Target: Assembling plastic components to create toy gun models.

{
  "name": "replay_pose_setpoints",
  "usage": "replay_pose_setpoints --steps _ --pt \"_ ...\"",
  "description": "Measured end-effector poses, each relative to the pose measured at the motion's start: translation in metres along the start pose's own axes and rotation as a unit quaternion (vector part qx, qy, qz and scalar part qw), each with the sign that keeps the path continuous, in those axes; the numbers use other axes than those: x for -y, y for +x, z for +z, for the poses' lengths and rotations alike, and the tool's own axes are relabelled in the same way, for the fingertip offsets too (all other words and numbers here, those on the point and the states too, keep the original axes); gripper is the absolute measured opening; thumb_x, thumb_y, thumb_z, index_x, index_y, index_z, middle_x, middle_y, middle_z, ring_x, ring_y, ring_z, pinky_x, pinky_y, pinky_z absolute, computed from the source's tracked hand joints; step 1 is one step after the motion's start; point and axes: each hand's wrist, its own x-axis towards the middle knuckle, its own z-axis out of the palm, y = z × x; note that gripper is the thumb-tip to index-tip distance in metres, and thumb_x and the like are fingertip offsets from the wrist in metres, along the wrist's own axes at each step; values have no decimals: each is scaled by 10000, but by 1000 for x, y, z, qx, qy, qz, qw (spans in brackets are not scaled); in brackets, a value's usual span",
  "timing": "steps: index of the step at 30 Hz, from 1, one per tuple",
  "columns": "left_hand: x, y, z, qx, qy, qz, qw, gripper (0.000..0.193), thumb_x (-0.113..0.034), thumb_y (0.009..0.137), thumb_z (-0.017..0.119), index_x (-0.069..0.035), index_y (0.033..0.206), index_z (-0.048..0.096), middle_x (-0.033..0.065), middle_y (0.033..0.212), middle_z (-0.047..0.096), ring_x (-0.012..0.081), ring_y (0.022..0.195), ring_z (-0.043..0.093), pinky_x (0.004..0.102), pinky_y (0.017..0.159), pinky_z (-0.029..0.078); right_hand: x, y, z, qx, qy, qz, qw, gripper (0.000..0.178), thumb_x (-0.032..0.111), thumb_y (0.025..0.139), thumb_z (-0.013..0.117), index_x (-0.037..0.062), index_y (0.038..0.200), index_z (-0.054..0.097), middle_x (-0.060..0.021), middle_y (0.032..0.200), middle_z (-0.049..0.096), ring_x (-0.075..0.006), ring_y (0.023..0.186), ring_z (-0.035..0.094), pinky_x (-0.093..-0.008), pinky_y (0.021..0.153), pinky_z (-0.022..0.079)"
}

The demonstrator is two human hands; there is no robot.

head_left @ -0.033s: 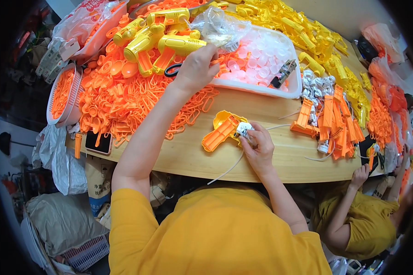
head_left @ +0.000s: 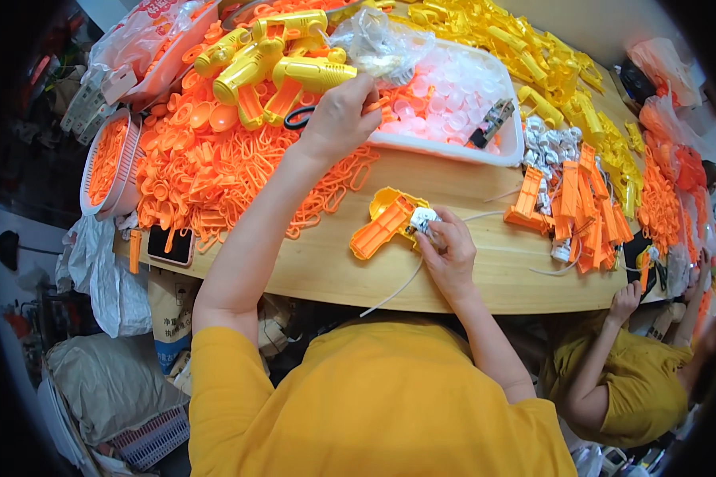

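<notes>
My right hand (head_left: 450,253) pinches a small white part (head_left: 424,219) with pale wires trailing from it. That part sits against the end of a toy body half (head_left: 383,226), yellow with an orange grip, lying on the table. My left hand (head_left: 338,121) reaches forward to the near left end of a white tray (head_left: 445,151) that holds translucent cups (head_left: 453,95). Its fingers are curled, and whatever is between them is hidden. Under the left wrist lies a heap of orange clips and small parts (head_left: 239,167). Black scissor handles (head_left: 298,118) show beside that wrist.
Yellow toy bodies (head_left: 250,71) lie on the orange heap, and yellow shells (head_left: 517,48) cover the back right. Orange parts with white wired pieces (head_left: 581,203) are piled at right. A phone (head_left: 171,246) lies at the left edge. A co-worker (head_left: 624,374) sits at right.
The view has shifted very slightly. Both hands keep their places, with the right still on the white part.
</notes>
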Motion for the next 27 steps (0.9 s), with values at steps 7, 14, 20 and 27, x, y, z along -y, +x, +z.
replay_pose_setpoints --steps 7,14,20,27 --pt "-43 -72 6 78 -69 1 995 117 -35 766 678 1 821 582 118 736 575 236 631 569 328 575 466 -6 0 1 3 -4 -9 1000 332 -12 708 772 27 977 580 -202 1114 611 -304 956 629 -341 771 529" --pt "-53 -133 42 52 -55 69 995 143 -6 690 682 -33 802 597 87 914 641 276 800 606 363 693 494 -5 0 0 6 -8 -19 1000 330 -9 712 770 28 979 579 -196 1115 613 -301 967 625 -342 768 530" --pt "-65 -143 40 65 50 138 987 146 -34 658 687 -57 775 602 40 964 657 223 850 604 359 730 474 -4 0 -1 16 -12 -32 999 336 0 713 772 32 985 578 -198 1130 613 -309 982 624 -347 772 531" --pt "-65 -154 46 23 72 143 987 138 -63 689 688 -50 825 673 34 1011 643 220 957 578 355 799 462 -4 -1 -1 19 -11 -23 999 337 0 707 775 30 980 578 -197 1127 617 -313 993 624 -348 778 533"
